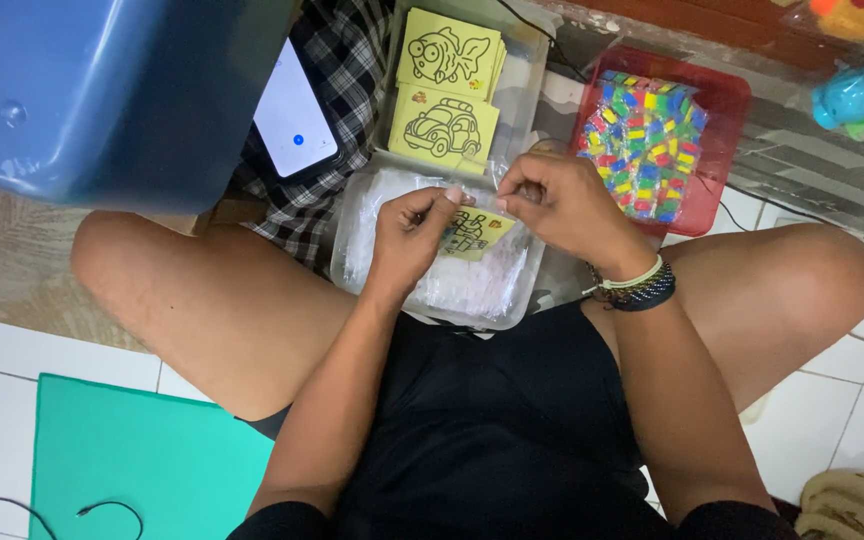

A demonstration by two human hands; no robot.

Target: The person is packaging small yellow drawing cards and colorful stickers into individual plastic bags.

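A: What's hidden? Going left to right.

B: Blue bin (102,90) at ten o'clock, cut off by the frame. Phone (294,115) half under it.

A: Hands?

B: I see my left hand (407,240) pinched on the small yellow card (472,235), dead centre over the clear tub (512,300). Right hand (562,205) curled, fingertips closed at the card's top edge; whether it grips a clear sleeve, can't tell.

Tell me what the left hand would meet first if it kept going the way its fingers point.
The left hand, gripping a small yellow card, points toward the right hand; it would probably meet those fingers first, though depth is unclear.
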